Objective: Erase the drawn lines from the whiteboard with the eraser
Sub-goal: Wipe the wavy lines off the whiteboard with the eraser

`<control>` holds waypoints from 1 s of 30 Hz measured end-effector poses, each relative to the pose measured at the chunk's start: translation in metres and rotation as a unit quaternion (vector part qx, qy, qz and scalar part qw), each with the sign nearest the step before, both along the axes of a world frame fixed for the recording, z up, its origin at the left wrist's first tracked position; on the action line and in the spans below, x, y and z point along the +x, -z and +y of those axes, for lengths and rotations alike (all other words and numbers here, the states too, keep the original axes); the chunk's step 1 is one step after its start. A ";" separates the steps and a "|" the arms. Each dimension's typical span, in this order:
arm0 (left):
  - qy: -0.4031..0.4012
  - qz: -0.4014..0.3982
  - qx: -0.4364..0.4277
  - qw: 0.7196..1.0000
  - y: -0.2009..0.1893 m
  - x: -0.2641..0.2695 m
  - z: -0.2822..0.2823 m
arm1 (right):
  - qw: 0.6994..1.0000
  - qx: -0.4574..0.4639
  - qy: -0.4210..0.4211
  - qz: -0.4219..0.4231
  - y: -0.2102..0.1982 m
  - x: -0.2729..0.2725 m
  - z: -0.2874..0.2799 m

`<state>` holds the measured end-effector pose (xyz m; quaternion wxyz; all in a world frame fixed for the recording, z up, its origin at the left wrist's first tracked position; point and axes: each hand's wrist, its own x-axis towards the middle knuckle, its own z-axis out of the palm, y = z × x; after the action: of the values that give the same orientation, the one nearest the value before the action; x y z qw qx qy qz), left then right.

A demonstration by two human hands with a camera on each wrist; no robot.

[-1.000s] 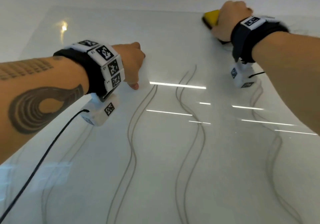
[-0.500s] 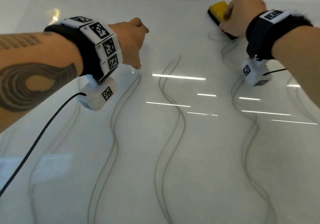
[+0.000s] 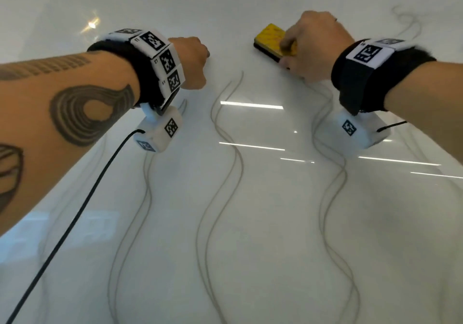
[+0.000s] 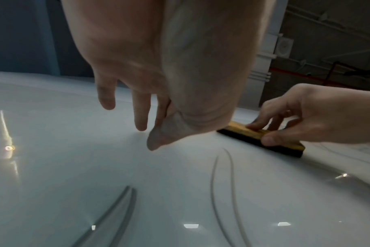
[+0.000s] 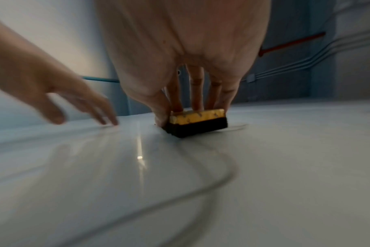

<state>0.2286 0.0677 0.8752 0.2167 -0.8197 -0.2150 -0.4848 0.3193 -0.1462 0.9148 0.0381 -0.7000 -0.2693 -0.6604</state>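
Eraser (image 3: 274, 41) — near whiteboard (image 3: 250, 223) far edge

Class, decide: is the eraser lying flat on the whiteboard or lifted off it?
Flat on it. The eraser sits with its black underside against the whiteboard, yellow top up, while the right hand grips it from above.

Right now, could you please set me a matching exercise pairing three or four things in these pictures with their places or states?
Things:
1. yellow-topped, black-based block eraser
2. right hand
3. left hand
4. wavy grey drawn lines

States:
a. holds nothing, fingers hanging loosely
b. not yet erased across the glossy white whiteboard
c. black side down on the board
d. grips the eraser

Pairs: 1-c, 2-d, 3-a, 4-b
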 end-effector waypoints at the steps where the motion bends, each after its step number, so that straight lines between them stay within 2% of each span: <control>1: 0.004 0.002 -0.006 1.000 0.000 0.001 0.002 | 0.999 0.050 0.005 0.000 -0.008 0.002 -0.010; 3: 0.025 0.000 -0.021 0.999 -0.001 0.001 0.006 | 0.992 0.129 0.005 0.009 -0.017 0.003 -0.021; 4: 0.040 -0.002 -0.027 0.999 -0.002 -0.001 0.009 | 0.991 0.131 0.007 0.009 -0.017 0.003 -0.017; 6: 0.064 -0.002 -0.035 0.997 -0.001 -0.003 0.015 | 0.996 0.088 -0.003 0.007 -0.003 -0.001 0.005; 9: 0.073 -0.004 -0.034 0.997 -0.003 -0.006 0.015 | 0.999 -0.028 -0.033 0.026 0.035 -0.010 0.042; 11: 0.073 -0.009 -0.030 0.997 -0.004 -0.008 0.016 | 0.994 -0.096 -0.037 0.036 0.054 -0.012 0.047; 12: 0.074 -0.011 -0.027 0.997 -0.005 -0.008 0.016 | 0.994 -0.096 -0.038 0.036 0.054 -0.013 0.039; 15: 0.081 -0.007 -0.025 0.996 -0.005 -0.006 0.022 | 0.998 0.050 -0.021 0.023 0.023 -0.007 -0.007; 17: 0.089 -0.004 -0.016 0.996 -0.004 -0.005 0.025 | 0.988 0.149 -0.001 0.025 0.008 -0.002 -0.036; 19: 0.090 -0.004 -0.006 0.996 -0.003 -0.004 0.027 | 0.985 0.172 0.002 0.036 0.010 -0.003 -0.036; 21: 0.088 -0.003 -0.003 0.996 -0.004 -0.004 0.026 | 0.993 0.115 -0.019 0.035 0.030 -0.003 -0.011; 23: 0.084 -0.008 -0.004 0.996 -0.005 -0.006 0.023 | 0.998 0.003 -0.053 0.035 0.056 -0.006 0.022; 25: 0.087 -0.013 -0.007 0.996 -0.003 -0.007 0.022 | 0.994 -0.101 -0.032 0.029 0.077 -0.010 0.043; 26: 0.088 -0.012 -0.008 0.996 -0.002 -0.006 0.022 | 0.994 -0.102 -0.026 0.026 0.074 -0.012 0.044; 30: 0.080 0.005 0.001 0.997 0.006 -0.003 0.020 | 0.995 0.090 -0.023 0.035 0.029 -0.012 0.019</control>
<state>0.2259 0.0877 0.8690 0.1788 -0.8363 -0.1472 -0.4969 0.3073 -0.1273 0.8863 0.1255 -0.7097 -0.2234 -0.6562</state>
